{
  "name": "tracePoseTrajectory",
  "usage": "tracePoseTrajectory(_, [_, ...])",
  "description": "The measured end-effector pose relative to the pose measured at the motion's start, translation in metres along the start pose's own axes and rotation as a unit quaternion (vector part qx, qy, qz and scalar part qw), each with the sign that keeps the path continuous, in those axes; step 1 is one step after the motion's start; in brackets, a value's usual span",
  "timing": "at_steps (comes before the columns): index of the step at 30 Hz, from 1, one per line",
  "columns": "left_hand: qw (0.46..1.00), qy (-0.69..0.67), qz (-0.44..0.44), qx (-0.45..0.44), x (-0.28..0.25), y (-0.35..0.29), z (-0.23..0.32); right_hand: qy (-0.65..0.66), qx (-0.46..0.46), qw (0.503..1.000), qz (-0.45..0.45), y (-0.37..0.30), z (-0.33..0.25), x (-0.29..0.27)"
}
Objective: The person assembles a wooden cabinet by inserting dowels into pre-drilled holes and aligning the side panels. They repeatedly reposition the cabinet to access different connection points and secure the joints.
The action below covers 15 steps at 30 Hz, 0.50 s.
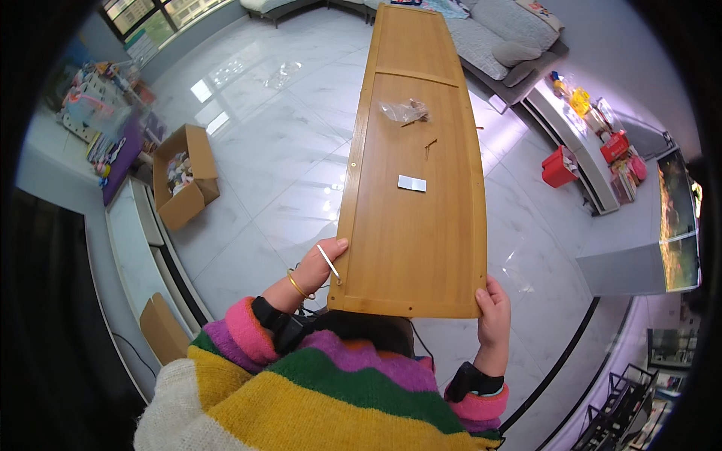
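Note:
A long, framed wooden panel [414, 248] stretches away from my body, its near end just in front of me. My left hand [310, 264] grips its left edge near the front, thumb on top and fingers mostly hidden. Beside that thumb a thin white rod [329, 261] slants down to the frame; whether my hand holds it, I cannot tell. My right hand [493, 310] closes around the near right corner. On the panel lie a clear plastic bag [402, 113] with small brown hardware, a few loose screws [429, 147] and a small white rectangular piece [412, 183].
An open cardboard box [197, 161] stands on the tiled floor to the left, beside a low cabinet [131, 225]. Beyond the panel's far end is a grey sofa [489, 45]. On the right are a red bin [559, 167] and a white low cabinet [560, 124] bearing various items.

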State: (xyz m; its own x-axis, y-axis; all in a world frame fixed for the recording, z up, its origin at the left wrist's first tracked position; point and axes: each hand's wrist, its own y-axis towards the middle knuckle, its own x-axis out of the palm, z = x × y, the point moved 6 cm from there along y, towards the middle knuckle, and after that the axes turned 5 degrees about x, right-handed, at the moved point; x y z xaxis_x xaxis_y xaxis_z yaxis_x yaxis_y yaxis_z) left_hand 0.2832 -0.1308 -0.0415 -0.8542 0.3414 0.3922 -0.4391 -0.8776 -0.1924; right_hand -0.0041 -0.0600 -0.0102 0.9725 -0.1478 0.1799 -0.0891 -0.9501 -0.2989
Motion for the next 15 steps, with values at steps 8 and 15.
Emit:
tracePoseTrajectory(8, [0.991, -0.016, 0.132, 0.034, 0.017, -0.030, 0.011, 0.055, 0.117, 0.981, -0.145, 0.014, 0.014, -0.016])
tracePoseTrajectory(15, [0.965, -0.118, 0.200, 0.118, 0.027, -0.047, -0.002, 0.010, 0.152, 0.966, -0.209, 0.022, 0.003, -0.008])
